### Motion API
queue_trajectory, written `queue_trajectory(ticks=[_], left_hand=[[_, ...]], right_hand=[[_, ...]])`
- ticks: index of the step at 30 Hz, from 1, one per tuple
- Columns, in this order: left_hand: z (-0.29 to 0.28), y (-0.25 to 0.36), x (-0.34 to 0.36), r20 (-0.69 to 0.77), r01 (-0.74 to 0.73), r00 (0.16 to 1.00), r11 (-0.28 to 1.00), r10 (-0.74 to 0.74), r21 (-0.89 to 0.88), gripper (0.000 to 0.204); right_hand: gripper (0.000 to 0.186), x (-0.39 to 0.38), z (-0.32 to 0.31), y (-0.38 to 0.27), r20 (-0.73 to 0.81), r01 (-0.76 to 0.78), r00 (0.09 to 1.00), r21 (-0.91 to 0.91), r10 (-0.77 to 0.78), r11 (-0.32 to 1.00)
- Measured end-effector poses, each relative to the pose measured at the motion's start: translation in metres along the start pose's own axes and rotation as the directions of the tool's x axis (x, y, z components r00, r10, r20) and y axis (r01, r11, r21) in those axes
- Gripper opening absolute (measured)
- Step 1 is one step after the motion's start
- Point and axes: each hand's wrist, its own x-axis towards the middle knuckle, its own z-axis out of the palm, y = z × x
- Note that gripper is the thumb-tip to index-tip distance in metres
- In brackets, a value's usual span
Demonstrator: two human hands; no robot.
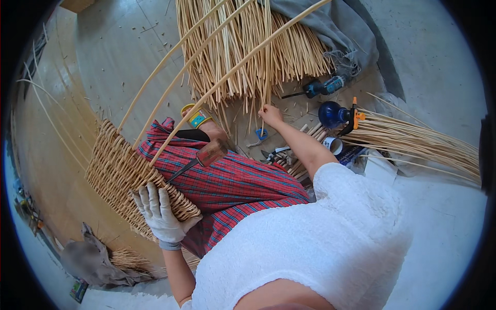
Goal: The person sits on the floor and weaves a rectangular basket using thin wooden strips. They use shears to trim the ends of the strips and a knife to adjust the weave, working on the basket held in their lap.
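The left hand (159,213), gloved in white, is held close to the body with fingers spread and curled in a grip, the forearm bent upward. The bare right hand (270,114) is stretched forward on an extended arm, its fingers pinched together.

Red plaid cloth (243,186), tan basket (124,173)

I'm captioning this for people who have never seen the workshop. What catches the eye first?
The half-woven wicker basket at left, steadied by the gloved left hand, with long canes arching from it. At top centre lies a big bundle of pale willow rods, where the bare right hand grips one rod. A red plaid cloth covers the lap.
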Motion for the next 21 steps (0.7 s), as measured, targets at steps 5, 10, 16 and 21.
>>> queue_trajectory(ticks=[5, 10, 16, 21], left_hand=[[0.000, 0.000, -0.002, 0.010, 0.009, 1.000, 1.000, -0.009, 0.016, 0.126], [0.000, 0.000, -0.001, 0.012, -0.006, 1.000, 1.000, 0.005, 0.021, 0.122], [-0.003, 0.001, -0.001, 0.022, -0.006, 1.000, 0.998, 0.005, 0.061, 0.121], [-0.004, 0.002, 0.000, 0.039, -0.009, 0.999, 0.998, 0.006, 0.067, 0.121]], right_hand=[[0.027, -0.006, -0.007, -0.015, -0.060, -0.068, 0.996, -0.025, 0.067, 0.997], [0.024, 0.008, -0.014, -0.002, -0.284, -0.084, 0.953, 0.094, 0.107, 0.992], [0.038, 0.046, -0.029, 0.018, -0.406, -0.156, 0.873, 0.290, 0.269, 0.944], [0.042, 0.086, -0.056, 0.035, -0.563, -0.122, 0.762, 0.361, 0.320, 0.925]])
